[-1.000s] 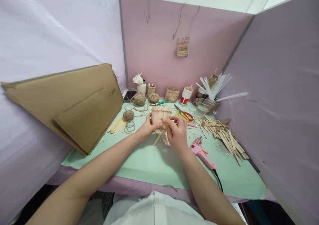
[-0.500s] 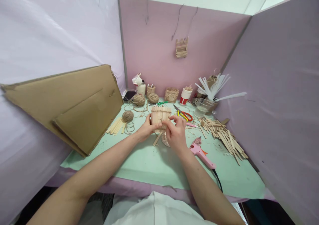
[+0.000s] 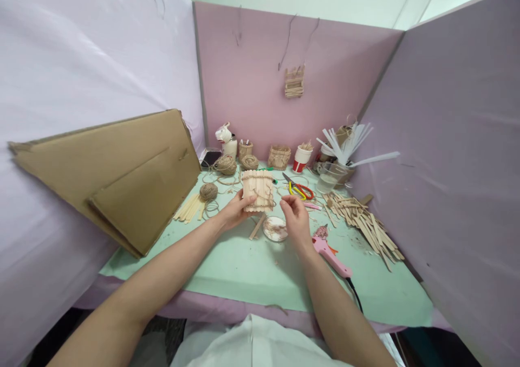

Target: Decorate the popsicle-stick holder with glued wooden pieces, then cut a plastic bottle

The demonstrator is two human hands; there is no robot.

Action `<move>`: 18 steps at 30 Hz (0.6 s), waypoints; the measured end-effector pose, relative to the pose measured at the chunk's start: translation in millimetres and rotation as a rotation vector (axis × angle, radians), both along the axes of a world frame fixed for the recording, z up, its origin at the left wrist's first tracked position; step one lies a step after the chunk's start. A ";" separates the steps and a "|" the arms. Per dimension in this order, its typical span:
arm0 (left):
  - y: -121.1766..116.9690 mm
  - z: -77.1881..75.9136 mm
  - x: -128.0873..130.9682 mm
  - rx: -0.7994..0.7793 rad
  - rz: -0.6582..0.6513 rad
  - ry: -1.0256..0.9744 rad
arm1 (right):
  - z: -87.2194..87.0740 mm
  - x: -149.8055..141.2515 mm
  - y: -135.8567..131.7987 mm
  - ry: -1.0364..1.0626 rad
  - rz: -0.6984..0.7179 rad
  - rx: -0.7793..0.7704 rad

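Observation:
My left hand (image 3: 236,211) is wrapped around the left side of a small cup made of wooden craft sticks (image 3: 258,188), held upright above the table. Twine runs along the cup's upper edge, and more twine curves across its lower front. To the right of the cup, my right hand (image 3: 295,218) is apart from it, thumb and fingertips pinched together; whatever is between them is too small to make out. Just below, a small round white dish (image 3: 275,229) with brownish marks sits on the table. A loose craft stick (image 3: 257,227) lies beside that dish.
A pink glue gun (image 3: 331,256) with a black cord lies right of my right hand. Scissors (image 3: 298,188) and a pile of craft sticks (image 3: 365,223) are further right. Twine balls (image 3: 208,191) and cardboard (image 3: 138,193) stand left. A red-white cup (image 3: 301,158) is at the back.
My right hand has drawn away from the craft-stick cup to the right. The cup has turned and shifted slightly left in my left hand, and the white dish shows more fully.

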State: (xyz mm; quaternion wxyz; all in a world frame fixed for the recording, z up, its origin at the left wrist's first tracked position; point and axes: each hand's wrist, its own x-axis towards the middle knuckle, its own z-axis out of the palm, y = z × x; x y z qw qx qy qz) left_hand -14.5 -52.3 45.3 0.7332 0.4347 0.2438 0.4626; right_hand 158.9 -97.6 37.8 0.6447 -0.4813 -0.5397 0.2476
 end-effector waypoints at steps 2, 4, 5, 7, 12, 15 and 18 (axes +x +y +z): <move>2.1 -1.5 -0.3 0.003 0.029 0.001 | -3.5 -0.7 3.8 0.015 0.049 -0.036; 3.9 -3.4 -0.4 0.005 0.050 0.002 | -5.2 -2.2 5.0 0.010 0.070 -0.057; 4.6 -4.3 -0.4 0.008 0.056 0.001 | -5.5 -2.9 4.8 0.003 0.073 -0.066; 5.5 -5.5 -0.1 0.020 0.066 -0.002 | -5.2 -4.1 3.7 -0.015 0.072 -0.078; 5.2 -5.4 0.4 0.028 0.065 -0.002 | -0.9 -5.4 -1.3 -0.050 0.057 -0.031; 5.3 -6.4 0.0 0.026 0.034 -0.008 | 3.3 -6.5 -5.7 -0.060 0.048 0.010; 6.9 -9.7 -0.3 0.016 0.025 -0.008 | 7.0 -7.3 -10.0 -0.106 0.031 0.059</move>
